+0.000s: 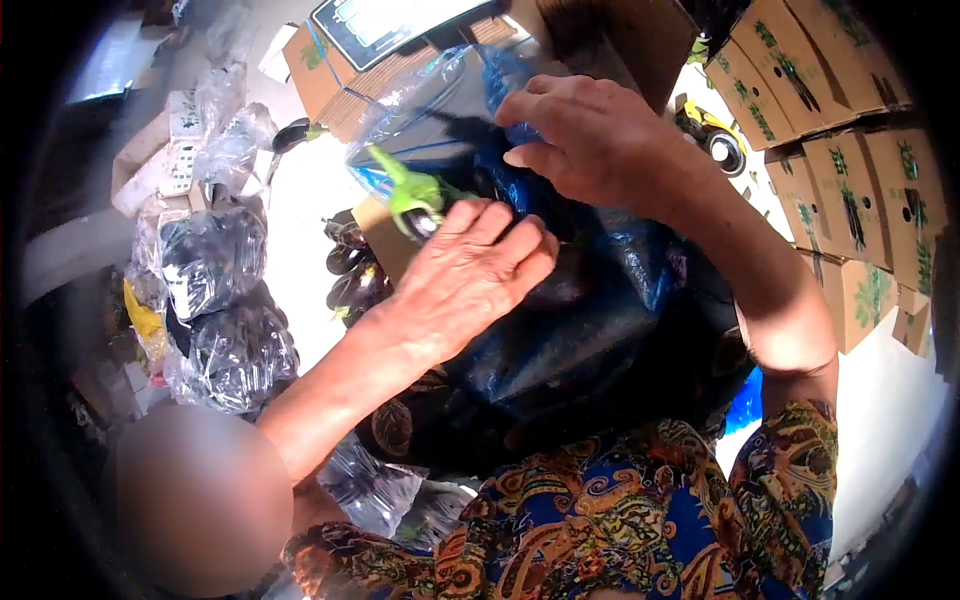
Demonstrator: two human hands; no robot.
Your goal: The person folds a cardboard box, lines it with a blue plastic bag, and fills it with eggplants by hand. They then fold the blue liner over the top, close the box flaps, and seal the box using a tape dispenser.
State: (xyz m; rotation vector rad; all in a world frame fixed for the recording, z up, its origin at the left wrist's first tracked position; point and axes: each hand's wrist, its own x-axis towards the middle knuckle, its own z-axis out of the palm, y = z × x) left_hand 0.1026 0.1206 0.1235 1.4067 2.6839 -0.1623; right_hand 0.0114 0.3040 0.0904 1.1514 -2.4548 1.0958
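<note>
My left hand [470, 260] is closed around an eggplant, whose green cap and stem [412, 192] stick out past the knuckles; most of its body is hidden under my fingers. A clear, blue-tinted plastic bag [570, 355] lies in front of my body, with dark contents showing dimly through it. My right hand [600, 135] grips the bag's far edge, fingers and thumb bent on the blue film. The left hand is at the bag's left side, overlapping it. Several dark eggplants [355, 275] lie left of the bag.
Filled plastic bags [235, 355] are stacked at the left. A loose eggplant [292, 135] lies farther back. Cardboard boxes [850, 190] are piled along the right, near a yellow tape dispenser [715, 135]. At the top, a black-rimmed panel [390, 25] sits by a cardboard box [320, 75].
</note>
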